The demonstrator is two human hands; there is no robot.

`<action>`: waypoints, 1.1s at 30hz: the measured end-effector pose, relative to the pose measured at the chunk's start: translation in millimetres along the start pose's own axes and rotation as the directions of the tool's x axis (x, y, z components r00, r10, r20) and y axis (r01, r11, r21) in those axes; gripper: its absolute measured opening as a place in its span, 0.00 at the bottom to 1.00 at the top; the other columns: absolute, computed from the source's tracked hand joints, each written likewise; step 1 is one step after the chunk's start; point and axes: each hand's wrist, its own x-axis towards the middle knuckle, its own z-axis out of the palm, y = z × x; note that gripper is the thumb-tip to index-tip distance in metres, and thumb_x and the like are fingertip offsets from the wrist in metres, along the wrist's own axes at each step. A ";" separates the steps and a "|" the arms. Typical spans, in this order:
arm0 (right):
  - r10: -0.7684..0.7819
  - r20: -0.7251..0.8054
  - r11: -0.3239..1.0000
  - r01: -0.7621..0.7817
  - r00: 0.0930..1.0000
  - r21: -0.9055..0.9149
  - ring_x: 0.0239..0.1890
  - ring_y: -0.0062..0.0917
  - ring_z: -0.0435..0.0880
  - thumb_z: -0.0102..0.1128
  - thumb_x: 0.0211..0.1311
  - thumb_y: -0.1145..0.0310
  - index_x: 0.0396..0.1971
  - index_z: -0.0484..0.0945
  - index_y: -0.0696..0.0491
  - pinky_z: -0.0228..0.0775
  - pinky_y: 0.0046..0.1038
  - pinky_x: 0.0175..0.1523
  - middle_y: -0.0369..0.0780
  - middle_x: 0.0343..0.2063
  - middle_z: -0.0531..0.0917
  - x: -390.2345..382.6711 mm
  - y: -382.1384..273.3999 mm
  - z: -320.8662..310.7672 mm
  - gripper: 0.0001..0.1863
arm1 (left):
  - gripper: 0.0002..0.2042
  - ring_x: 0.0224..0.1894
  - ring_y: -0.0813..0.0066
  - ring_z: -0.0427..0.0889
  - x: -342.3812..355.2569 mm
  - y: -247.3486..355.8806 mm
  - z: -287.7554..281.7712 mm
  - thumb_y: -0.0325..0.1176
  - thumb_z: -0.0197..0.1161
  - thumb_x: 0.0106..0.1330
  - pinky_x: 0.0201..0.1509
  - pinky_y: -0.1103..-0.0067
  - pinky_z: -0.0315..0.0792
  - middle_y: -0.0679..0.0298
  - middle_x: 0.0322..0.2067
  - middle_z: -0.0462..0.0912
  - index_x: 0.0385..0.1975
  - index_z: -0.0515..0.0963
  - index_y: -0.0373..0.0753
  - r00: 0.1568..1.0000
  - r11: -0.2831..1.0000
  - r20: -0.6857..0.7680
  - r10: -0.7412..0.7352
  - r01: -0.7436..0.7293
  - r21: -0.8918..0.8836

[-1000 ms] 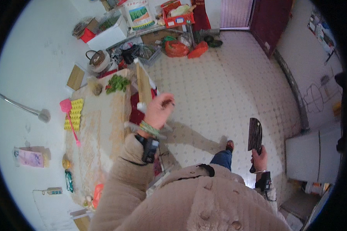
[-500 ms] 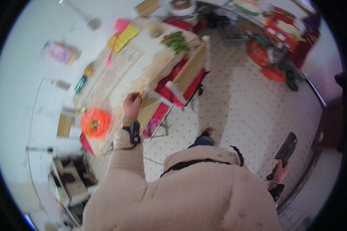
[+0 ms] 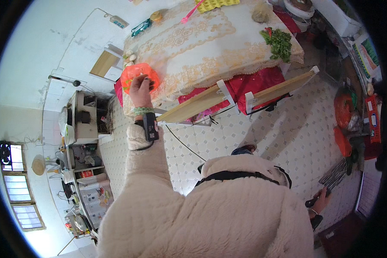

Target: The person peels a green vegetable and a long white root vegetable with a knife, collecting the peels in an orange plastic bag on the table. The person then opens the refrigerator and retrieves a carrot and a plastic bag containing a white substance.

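Observation:
My left hand (image 3: 140,92) hangs over an orange-red plastic bag (image 3: 132,71) at the left corner of the table. Its fingers are bent and drawn together; what they hold, if anything, I cannot make out. Bits of green show inside the bag. Low on the right, my right hand (image 3: 320,201) is wrapped round the dark handle of a cleaver (image 3: 333,175). The broad blade points up and away, with light streaks across it, above the tiled floor. Beside the bag lie a few whitish round things (image 3: 130,57).
The table (image 3: 189,51) has a patterned lace cloth. Leafy greens (image 3: 280,45), a yellow egg tray (image 3: 217,4) and a pink utensil (image 3: 191,13) lie on it. Wooden-backed chairs (image 3: 284,86) stand along its near side. Shelves (image 3: 84,118) stand left; red bags (image 3: 343,112) lie right.
The view has swung right-to-left across the room, bringing shelves and a window into sight. My left hand has moved from the table's near edge to the bag. The cleaver stays in my right hand.

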 end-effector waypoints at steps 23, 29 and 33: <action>-0.319 0.127 0.785 0.337 0.939 -0.520 0.19 0.19 0.68 0.59 0.62 0.53 0.56 0.68 0.61 0.59 0.23 0.23 0.36 0.22 0.73 141.7 -73.3 115.2 0.31 | 0.10 0.28 0.75 0.83 75.4 -109.3 -173.8 0.30 0.59 0.59 0.31 0.80 0.77 0.60 0.27 0.83 0.36 0.79 0.31 0.932 0.875 -0.275 -0.238 0.328 0.355; -0.176 0.217 0.807 0.267 0.960 -0.526 0.19 0.18 0.68 0.61 0.60 0.51 0.64 0.60 0.60 0.59 0.22 0.24 0.38 0.24 0.74 122.3 -99.3 187.6 0.39 | 0.10 0.26 0.77 0.82 97.8 -143.5 -204.0 0.31 0.59 0.58 0.29 0.81 0.76 0.61 0.26 0.84 0.35 0.80 0.32 0.881 0.767 -0.306 -0.360 0.467 0.441; -0.096 0.269 0.799 0.236 0.958 -0.554 0.22 0.19 0.70 0.62 0.60 0.52 0.64 0.60 0.61 0.63 0.25 0.27 0.39 0.28 0.77 124.6 -115.6 201.7 0.39 | 0.12 0.25 0.76 0.82 146.3 -163.7 -203.8 0.35 0.60 0.57 0.29 0.78 0.75 0.60 0.23 0.83 0.32 0.82 0.33 0.945 0.739 -0.199 -0.259 0.327 0.589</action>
